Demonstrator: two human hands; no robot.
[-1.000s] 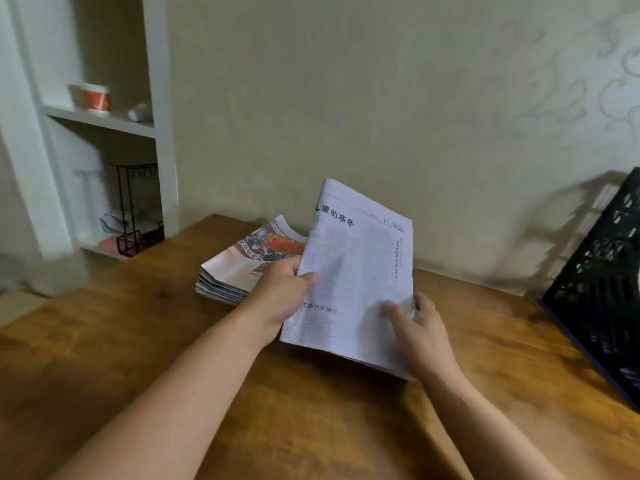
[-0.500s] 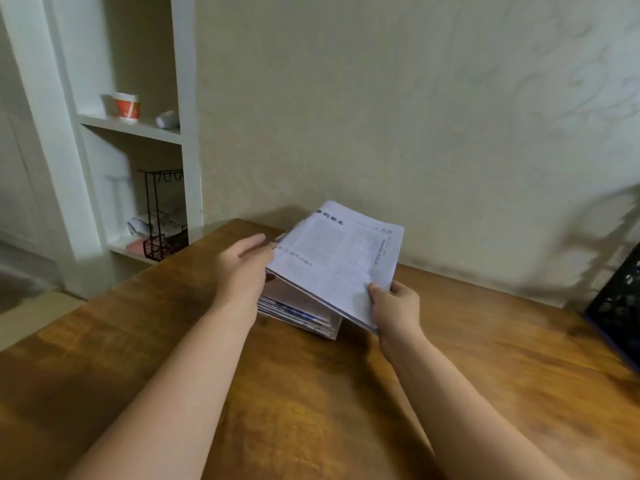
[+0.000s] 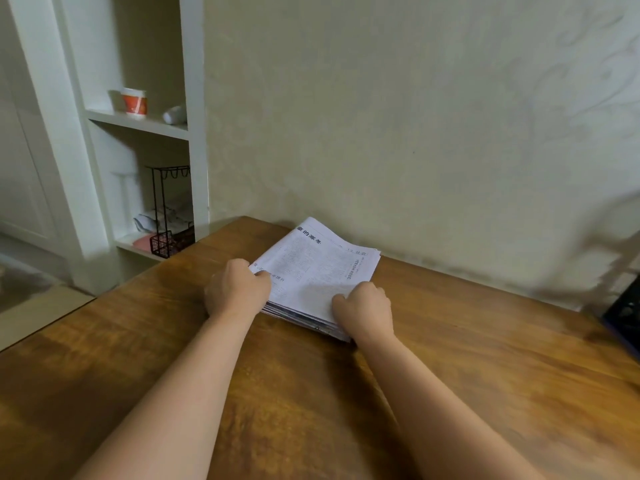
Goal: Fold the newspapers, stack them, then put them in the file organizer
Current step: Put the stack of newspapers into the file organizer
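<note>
A stack of folded newspapers lies on the wooden table near the wall, with a white sheet of small print on top. My left hand grips the stack's left near corner, thumb on the top sheet and fingers curled at the edge. My right hand grips the near right corner the same way. Only a dark corner of the black file organizer shows at the far right edge.
A white shelf unit stands to the left of the table, holding a red and white cup above and a black wire rack below. The pale wall runs right behind the stack.
The folded white newspaper came down from the air onto the stack at the left. Both hands followed it and now grip the stack's near corners. The view swung left, pushing the organizer almost out of frame.
</note>
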